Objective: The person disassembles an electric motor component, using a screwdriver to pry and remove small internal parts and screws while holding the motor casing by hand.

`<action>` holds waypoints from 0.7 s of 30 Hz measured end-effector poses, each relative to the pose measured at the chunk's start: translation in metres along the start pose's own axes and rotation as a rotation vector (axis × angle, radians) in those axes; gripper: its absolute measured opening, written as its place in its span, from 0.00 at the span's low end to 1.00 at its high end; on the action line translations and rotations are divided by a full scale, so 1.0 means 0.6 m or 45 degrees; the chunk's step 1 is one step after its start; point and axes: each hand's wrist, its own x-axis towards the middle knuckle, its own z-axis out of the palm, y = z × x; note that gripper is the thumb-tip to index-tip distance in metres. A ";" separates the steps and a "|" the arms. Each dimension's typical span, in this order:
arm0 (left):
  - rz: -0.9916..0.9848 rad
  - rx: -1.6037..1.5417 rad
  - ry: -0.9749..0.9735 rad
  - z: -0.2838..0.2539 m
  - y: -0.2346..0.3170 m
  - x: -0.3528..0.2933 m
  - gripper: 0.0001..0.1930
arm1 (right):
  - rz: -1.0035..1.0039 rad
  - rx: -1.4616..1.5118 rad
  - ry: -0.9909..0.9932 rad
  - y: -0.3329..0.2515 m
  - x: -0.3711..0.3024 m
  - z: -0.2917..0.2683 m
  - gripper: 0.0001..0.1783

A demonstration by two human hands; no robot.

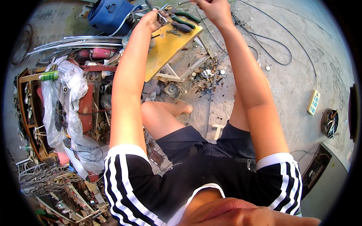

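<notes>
My left hand (154, 22) is at the far edge of a small yellow-topped table (162, 52), its fingers closed around a grey metal piece (162, 19) that I cannot make out fully. At the top edge of the view, my right hand (218, 13) is closed on a thin metal rod-like tool (184, 3), partly cut off by the frame. Between the hands lie pliers with green-and-black handles (183, 23) and a dark-grey-handled tool (181, 27). A few screws (173, 32) rest on the tabletop nearer to me.
A blue plastic drum (107, 17) stands beyond my left arm, near a bundle of metal rods (75, 43). Scrap and clear plastic sheeting (75, 83) crowd the left. Debris (211, 77) litters the floor beside the table. Black cable (277, 62) and a power strip (313, 101) lie right.
</notes>
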 end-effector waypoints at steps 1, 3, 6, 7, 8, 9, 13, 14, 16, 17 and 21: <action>-0.036 -0.154 -0.115 -0.022 0.009 -0.010 0.17 | 0.110 0.203 -0.162 -0.003 0.010 -0.006 0.17; -0.113 -0.461 -0.370 -0.052 0.027 -0.030 0.19 | 0.286 0.786 -0.079 -0.002 0.020 0.009 0.16; -0.218 -0.864 -0.817 -0.080 0.029 -0.085 0.23 | 0.270 0.783 -0.189 -0.003 0.017 0.001 0.15; -0.205 -0.961 -0.953 -0.085 0.027 -0.101 0.24 | 0.239 0.771 -0.216 -0.007 0.014 0.000 0.15; -0.204 -1.005 -1.068 -0.082 0.034 -0.125 0.24 | 0.233 0.772 -0.221 -0.013 0.012 -0.004 0.15; -0.182 -1.008 -1.084 -0.084 0.035 -0.144 0.24 | 0.247 0.759 -0.229 -0.015 0.007 -0.003 0.15; -0.139 -1.030 -1.173 -0.079 0.035 -0.193 0.24 | 0.256 0.676 -0.246 -0.010 0.000 -0.004 0.15; -0.138 -1.023 -1.174 -0.080 0.036 -0.206 0.25 | 0.255 0.659 -0.244 -0.015 -0.008 -0.004 0.15; -0.122 -1.009 -1.167 -0.087 0.040 -0.225 0.25 | 0.232 0.597 -0.254 -0.022 -0.020 -0.001 0.15; -0.098 -0.989 -1.165 -0.087 0.042 -0.235 0.24 | 0.232 0.626 -0.275 -0.019 -0.022 0.001 0.15; -0.056 -0.948 -1.204 -0.094 0.046 -0.267 0.22 | 0.237 0.652 -0.342 -0.016 -0.030 0.007 0.16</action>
